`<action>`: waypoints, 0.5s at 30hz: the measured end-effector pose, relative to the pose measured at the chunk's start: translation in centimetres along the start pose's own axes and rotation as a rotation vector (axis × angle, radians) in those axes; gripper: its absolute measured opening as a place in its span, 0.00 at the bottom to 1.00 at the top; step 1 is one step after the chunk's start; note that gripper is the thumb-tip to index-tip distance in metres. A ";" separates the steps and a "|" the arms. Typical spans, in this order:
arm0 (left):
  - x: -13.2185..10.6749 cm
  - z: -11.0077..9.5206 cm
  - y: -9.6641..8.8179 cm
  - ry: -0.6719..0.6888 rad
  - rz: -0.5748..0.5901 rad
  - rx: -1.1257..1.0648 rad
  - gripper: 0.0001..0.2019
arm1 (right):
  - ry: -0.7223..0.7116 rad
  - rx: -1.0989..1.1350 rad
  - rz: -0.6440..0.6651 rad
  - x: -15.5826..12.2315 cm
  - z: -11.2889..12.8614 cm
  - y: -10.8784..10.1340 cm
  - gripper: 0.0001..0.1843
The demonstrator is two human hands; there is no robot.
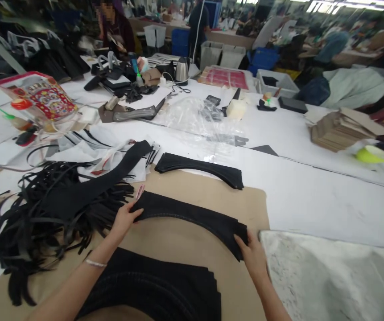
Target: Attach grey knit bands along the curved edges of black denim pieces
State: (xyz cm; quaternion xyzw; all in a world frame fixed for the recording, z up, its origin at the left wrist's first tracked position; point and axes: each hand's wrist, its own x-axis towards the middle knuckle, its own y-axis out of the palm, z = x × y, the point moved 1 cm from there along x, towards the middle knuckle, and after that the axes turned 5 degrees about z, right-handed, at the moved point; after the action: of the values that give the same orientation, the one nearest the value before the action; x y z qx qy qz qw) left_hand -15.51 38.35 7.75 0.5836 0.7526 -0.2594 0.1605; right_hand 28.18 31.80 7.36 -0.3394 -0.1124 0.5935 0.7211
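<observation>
A stack of curved black fabric pieces [185, 211] lies between my two hands over a tan board [165, 240]. My left hand [126, 218] grips its left end, thumb on the near side. At the right end, my right hand [247, 245] is closed on the stack's corner. Beyond it rests a smaller stack of like black pieces [198, 168]. Closer to me, below my forearms, is a larger black stack [165, 285] with a curved inner edge. Whether the held stack touches the board all along cannot be made out.
Left of the board is a tangled heap of black strips [61, 200]. Clear plastic [195, 118], a kettle [182, 70] and a red patterned bag [49, 96] stand farther back. Brown cardboard pieces [342, 127] are stacked at right, a whitish slab [328, 272] nearer. Other people work behind.
</observation>
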 end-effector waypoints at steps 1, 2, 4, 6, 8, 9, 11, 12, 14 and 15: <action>0.9 0.5 0.6 -0.006 -0.004 0.034 0.22 | 0.005 -0.018 -0.009 0.6 -0.6 0.5 0.22; 1.6 1.0 1.0 -0.013 -0.004 0.067 0.21 | 0.011 -0.037 -0.016 1.1 -1.2 1.0 0.22; 2.6 2.0 1.5 -0.029 -0.015 0.130 0.19 | 0.028 -0.068 -0.026 1.5 -2.3 1.7 0.23; 3.1 2.7 1.5 -0.041 -0.036 0.183 0.18 | 0.037 -0.090 -0.035 1.4 -2.9 1.9 0.25; 3.3 3.1 1.3 -0.047 -0.051 0.219 0.17 | 0.038 -0.102 -0.046 1.2 -3.1 2.0 0.26; 3.4 3.1 1.3 -0.049 -0.053 0.230 0.17 | 0.036 -0.104 -0.050 1.2 -3.2 2.0 0.27; 3.4 3.1 1.2 -0.049 -0.050 0.244 0.16 | 0.036 -0.103 -0.054 1.1 -3.2 2.0 0.27; 3.4 3.1 1.2 -0.046 -0.047 0.248 0.16 | 0.039 -0.101 -0.055 1.1 -3.3 2.0 0.27; 3.4 3.0 1.1 -0.032 -0.039 0.251 0.16 | 0.055 -0.095 -0.059 1.3 -3.5 2.1 0.26; 3.3 3.0 1.1 -0.022 -0.034 0.252 0.17 | 0.067 -0.091 -0.058 1.4 -3.7 2.2 0.26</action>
State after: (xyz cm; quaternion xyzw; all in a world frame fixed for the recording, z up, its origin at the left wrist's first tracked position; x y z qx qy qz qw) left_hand -15.53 39.47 3.30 0.5834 0.7221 -0.3609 0.0896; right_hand 28.98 31.91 2.91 -0.3882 -0.1248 0.5548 0.7252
